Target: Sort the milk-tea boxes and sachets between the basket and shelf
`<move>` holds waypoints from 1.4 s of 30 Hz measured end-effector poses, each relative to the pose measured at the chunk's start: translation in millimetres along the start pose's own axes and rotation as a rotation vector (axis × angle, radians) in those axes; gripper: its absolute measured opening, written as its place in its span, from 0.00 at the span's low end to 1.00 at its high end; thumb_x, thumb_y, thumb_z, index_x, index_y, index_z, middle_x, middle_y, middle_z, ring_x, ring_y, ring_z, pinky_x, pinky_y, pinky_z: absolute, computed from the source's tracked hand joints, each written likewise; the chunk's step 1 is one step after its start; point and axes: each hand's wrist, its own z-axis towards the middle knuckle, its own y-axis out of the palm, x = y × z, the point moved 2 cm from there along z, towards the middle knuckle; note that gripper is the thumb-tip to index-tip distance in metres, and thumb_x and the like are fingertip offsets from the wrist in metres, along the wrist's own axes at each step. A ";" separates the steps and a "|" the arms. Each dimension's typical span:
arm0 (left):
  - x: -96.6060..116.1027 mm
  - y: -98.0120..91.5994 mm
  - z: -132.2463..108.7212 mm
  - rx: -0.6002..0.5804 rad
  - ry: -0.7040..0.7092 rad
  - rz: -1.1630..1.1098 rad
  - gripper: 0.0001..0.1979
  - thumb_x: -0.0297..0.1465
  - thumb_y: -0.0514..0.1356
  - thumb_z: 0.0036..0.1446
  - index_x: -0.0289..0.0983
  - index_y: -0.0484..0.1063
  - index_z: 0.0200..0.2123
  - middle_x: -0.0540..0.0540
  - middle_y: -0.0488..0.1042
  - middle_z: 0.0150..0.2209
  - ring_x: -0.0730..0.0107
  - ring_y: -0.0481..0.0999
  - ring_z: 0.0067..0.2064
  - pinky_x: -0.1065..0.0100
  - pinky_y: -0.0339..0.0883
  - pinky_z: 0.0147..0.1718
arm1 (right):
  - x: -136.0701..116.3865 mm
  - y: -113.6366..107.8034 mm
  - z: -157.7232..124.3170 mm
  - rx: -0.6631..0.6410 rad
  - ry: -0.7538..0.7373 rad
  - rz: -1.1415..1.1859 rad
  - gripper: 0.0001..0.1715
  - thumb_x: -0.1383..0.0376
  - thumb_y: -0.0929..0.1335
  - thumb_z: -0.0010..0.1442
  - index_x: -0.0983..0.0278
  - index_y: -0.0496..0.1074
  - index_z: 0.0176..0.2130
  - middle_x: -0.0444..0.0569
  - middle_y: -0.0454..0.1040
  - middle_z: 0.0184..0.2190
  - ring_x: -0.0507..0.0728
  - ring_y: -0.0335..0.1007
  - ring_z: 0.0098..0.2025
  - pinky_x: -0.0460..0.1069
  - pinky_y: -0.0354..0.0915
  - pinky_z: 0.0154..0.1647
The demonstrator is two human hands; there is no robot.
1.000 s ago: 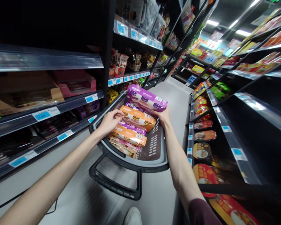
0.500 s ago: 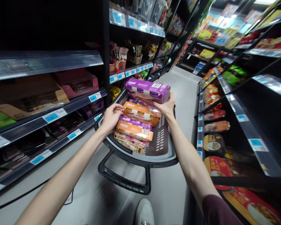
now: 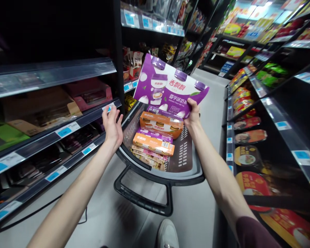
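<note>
My right hand (image 3: 193,113) grips the lower right corner of a purple and white milk tea multipack (image 3: 172,90). The pack is tilted, its printed front facing me, above the far part of a shopping basket (image 3: 182,175). My left hand (image 3: 112,126) is held up by the basket's left rim, fingers apart and nothing in it. Inside the basket lie an orange multipack (image 3: 160,124), a second orange pack (image 3: 153,144) nearer me with a purple one behind it, and several flat packets (image 3: 150,159) at the near end.
Shelves with blue price tags (image 3: 67,130) line the left, holding cartons and small packets. On the right, racks carry instant food tubs (image 3: 248,155) and bags. The basket's black handle (image 3: 144,203) extends toward my shoe (image 3: 167,234). A black cable (image 3: 33,213) lies on the grey floor.
The purple multipack has been lifted and turned so its front shows. My left hand has left the orange pack, moving left and opening. The view has shifted slightly.
</note>
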 end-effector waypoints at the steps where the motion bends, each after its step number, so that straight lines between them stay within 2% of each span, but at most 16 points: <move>1: 1.8 1.4 -2.1 -0.040 -0.036 -0.069 0.24 0.45 0.64 0.58 0.47 0.64 0.55 0.44 0.65 0.66 0.64 0.69 0.64 0.62 0.69 0.57 | -0.9 6.4 -3.1 -0.036 0.029 0.012 0.35 0.45 0.74 0.48 0.61 0.72 0.50 0.50 0.77 0.45 0.64 0.77 0.48 0.62 0.76 0.49; 3: 5.9 7.0 -8.6 -0.148 -0.085 -0.194 0.27 0.47 0.69 0.53 0.45 0.68 0.52 0.44 0.66 0.66 0.60 0.68 0.65 0.60 0.67 0.59 | -0.6 21.0 -11.6 -0.093 0.086 0.041 0.35 0.46 0.75 0.47 0.60 0.73 0.50 0.50 0.78 0.45 0.64 0.77 0.49 0.61 0.76 0.50; 5: 8.5 12.7 -14.9 -0.220 -0.134 -0.278 0.28 0.45 0.74 0.46 0.42 0.72 0.48 0.43 0.73 0.61 0.56 0.70 0.64 0.57 0.67 0.60 | 2.0 35.9 -22.0 -0.117 0.133 0.063 0.35 0.48 0.78 0.46 0.59 0.73 0.49 0.49 0.79 0.45 0.65 0.77 0.48 0.60 0.76 0.50; 7: 8.7 15.2 -17.8 -0.218 -0.200 -0.304 0.26 0.38 0.77 0.43 0.39 0.75 0.45 0.42 0.78 0.54 0.54 0.74 0.60 0.54 0.68 0.59 | 6.0 48.4 -32.6 -0.121 0.167 0.066 0.35 0.50 0.80 0.44 0.58 0.73 0.49 0.49 0.79 0.45 0.65 0.77 0.48 0.60 0.76 0.51; 10: 7.3 13.5 -16.2 -0.160 -0.257 -0.312 0.23 0.28 0.76 0.42 0.37 0.76 0.43 0.43 0.81 0.47 0.57 0.78 0.54 0.54 0.70 0.57 | 11.9 57.8 -43.5 -0.113 0.210 0.070 0.34 0.50 0.80 0.46 0.59 0.72 0.48 0.50 0.79 0.47 0.65 0.78 0.47 0.61 0.76 0.51; 17: 5.2 9.4 -16.4 -0.163 -0.242 -0.257 0.22 0.27 0.77 0.40 0.37 0.76 0.40 0.47 0.82 0.41 0.64 0.81 0.45 0.59 0.73 0.52 | 16.9 51.9 -44.1 -0.084 0.223 0.032 0.37 0.46 0.79 0.48 0.58 0.70 0.51 0.50 0.78 0.50 0.66 0.76 0.51 0.60 0.75 0.51; 22: 7.2 11.1 -21.2 -0.156 -0.220 -0.261 0.25 0.28 0.78 0.37 0.37 0.75 0.40 0.48 0.82 0.40 0.67 0.80 0.41 0.60 0.74 0.51 | 19.5 51.1 -45.2 -0.087 0.298 0.109 0.35 0.44 0.77 0.50 0.59 0.72 0.50 0.52 0.79 0.45 0.67 0.76 0.50 0.61 0.75 0.49; 25: 8.1 11.6 -22.9 -0.147 -0.215 -0.241 0.25 0.29 0.78 0.38 0.38 0.75 0.41 0.48 0.81 0.41 0.67 0.80 0.42 0.61 0.75 0.50 | 18.8 52.1 -46.6 -0.075 0.339 0.137 0.35 0.43 0.76 0.51 0.60 0.73 0.49 0.52 0.79 0.44 0.67 0.76 0.50 0.62 0.75 0.47; 33: 7.1 8.6 -21.6 -0.108 -0.241 -0.265 0.27 0.28 0.79 0.38 0.39 0.75 0.42 0.49 0.81 0.42 0.69 0.80 0.41 0.63 0.75 0.48 | 17.0 55.0 -47.7 -0.060 0.324 0.119 0.31 0.43 0.77 0.51 0.59 0.73 0.47 0.51 0.80 0.43 0.65 0.77 0.47 0.59 0.76 0.43; 37: 6.6 8.0 -20.2 -0.105 -0.254 -0.263 0.27 0.29 0.79 0.37 0.39 0.75 0.42 0.48 0.81 0.43 0.68 0.80 0.42 0.61 0.74 0.50 | 17.7 55.8 -47.9 -0.072 0.307 0.164 0.33 0.45 0.77 0.50 0.58 0.73 0.48 0.50 0.80 0.42 0.64 0.78 0.46 0.57 0.76 0.42; 42: 7.4 7.8 -20.1 -0.116 -0.246 -0.236 0.28 0.31 0.79 0.35 0.38 0.74 0.41 0.47 0.81 0.45 0.66 0.80 0.44 0.59 0.73 0.51 | 16.2 56.7 -48.9 -0.046 0.314 0.151 0.32 0.45 0.78 0.48 0.59 0.73 0.45 0.50 0.81 0.40 0.63 0.78 0.44 0.56 0.76 0.41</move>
